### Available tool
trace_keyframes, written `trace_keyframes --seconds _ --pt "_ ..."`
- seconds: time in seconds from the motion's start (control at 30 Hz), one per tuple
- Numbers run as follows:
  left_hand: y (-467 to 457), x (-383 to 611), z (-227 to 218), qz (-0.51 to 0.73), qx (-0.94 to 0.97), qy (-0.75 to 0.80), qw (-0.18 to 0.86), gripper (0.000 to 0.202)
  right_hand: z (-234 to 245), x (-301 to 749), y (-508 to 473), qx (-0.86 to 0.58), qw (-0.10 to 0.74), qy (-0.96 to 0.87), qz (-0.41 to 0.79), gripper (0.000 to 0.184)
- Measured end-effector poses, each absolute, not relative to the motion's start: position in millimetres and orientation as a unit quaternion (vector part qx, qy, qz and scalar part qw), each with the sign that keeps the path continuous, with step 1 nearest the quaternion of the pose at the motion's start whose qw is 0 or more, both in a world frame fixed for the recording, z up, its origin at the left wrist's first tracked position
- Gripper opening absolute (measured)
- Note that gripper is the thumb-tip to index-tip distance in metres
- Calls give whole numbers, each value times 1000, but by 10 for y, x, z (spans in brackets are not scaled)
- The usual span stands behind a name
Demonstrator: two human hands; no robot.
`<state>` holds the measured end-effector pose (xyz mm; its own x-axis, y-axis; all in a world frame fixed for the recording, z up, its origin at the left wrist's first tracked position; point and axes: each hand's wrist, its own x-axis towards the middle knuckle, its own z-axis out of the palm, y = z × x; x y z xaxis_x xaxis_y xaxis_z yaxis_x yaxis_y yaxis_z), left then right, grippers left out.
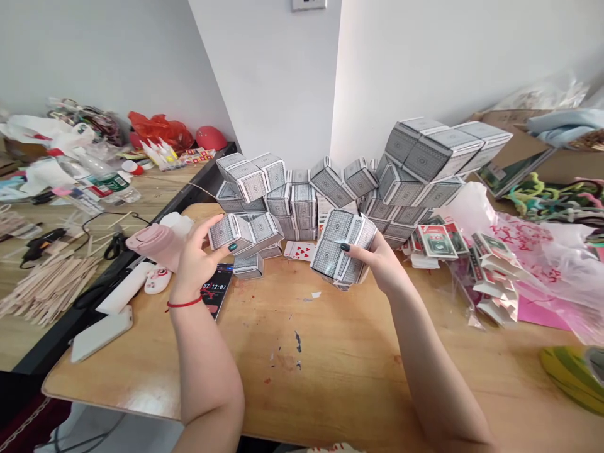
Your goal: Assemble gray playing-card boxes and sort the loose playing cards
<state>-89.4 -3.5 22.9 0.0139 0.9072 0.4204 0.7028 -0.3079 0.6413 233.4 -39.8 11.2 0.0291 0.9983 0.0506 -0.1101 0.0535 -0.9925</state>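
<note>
My left hand (201,255) is closed on a block of folded playing cards (255,231), thumb in front and fingers behind. It sits just above a smaller card block (248,267) on the table. My right hand (377,261) grips a larger cube-like block of folded playing cards (340,245), tilted, its grey patterned backs outward. Behind both hands stand stacked card blocks (297,204), with a taller stack (427,151) at the right and another card block (255,176) at the left. A loose seven of hearts card (300,250) lies face up between the hands.
On the left are a phone showing a timer (218,286), a white phone (101,333), a pink roll (153,242) and wooden sticks (44,286). On the right lie card boxes (436,240), opened boxes (495,277), plastic bags (542,251) and a tape roll (569,377).
</note>
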Motion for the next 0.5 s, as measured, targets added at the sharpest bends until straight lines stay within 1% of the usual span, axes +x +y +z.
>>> trace_keyframes --seconds 0.13,0.27,0.33,0.43,0.5 --pt "-23 -905 236 388 716 573 89 46 64 2344 -373 -469 546 -474 507 55" --pt "25 -914 196 404 710 576 29 40 53 2349 -373 -461 553 -468 513 55" --pt "61 -908 153 414 700 582 22 43 53 2345 -376 -458 556 -466 514 55" --pt "114 -866 84 418 687 594 36 54 56 2336 -380 -456 555 -467 516 55" --pt "139 -815 51 414 681 603 24 59 56 2331 -382 -455 555 -467 517 57"
